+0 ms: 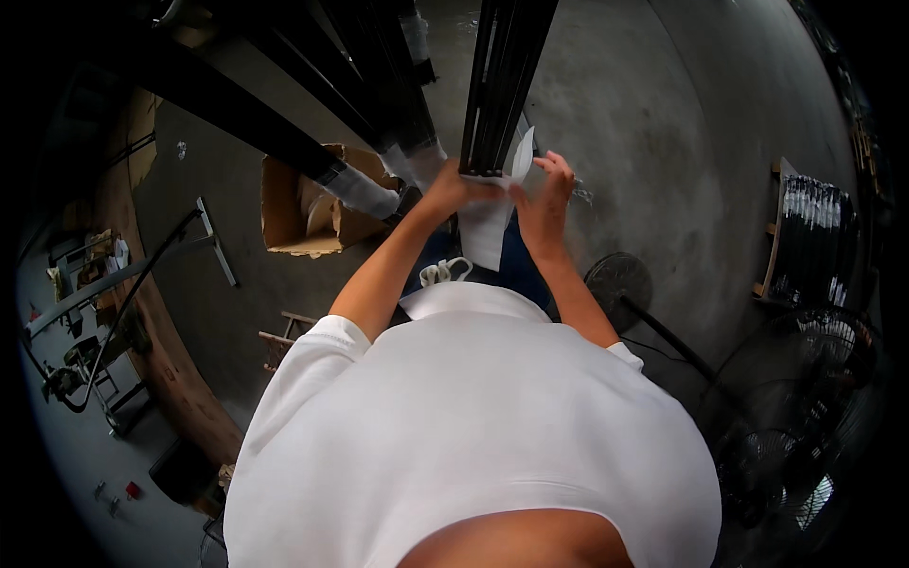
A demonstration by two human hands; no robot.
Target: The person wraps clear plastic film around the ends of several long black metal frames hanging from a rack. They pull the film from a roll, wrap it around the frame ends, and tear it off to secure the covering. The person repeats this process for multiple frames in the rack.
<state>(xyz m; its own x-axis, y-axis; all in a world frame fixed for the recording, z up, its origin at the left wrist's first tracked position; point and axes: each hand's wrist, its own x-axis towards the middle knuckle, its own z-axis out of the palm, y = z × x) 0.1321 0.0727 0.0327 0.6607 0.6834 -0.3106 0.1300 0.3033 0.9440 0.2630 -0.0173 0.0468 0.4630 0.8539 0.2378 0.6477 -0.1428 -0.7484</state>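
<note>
A bundle of long black slatted bars (507, 85) comes down from the top, its lower end in front of my body. A thin white wrapping sheet (484, 237) lies about that end and hangs below it. My left hand (453, 192) is closed on the sheet at the left side of the end, with its fingers across the front. On the right, a loose flap of the sheet stands up beside the bars. My right hand (544, 210) is next to this flap, its thumb near the sheet and its fingers raised and apart.
More black bars (256, 114) with clear-wrapped ends lean at the left. Below them stands an open cardboard box (284, 213). A round fan base (618, 282) with a pole is at my right, near large fans (767, 464). Dark stacked parts (812, 241) sit farther right.
</note>
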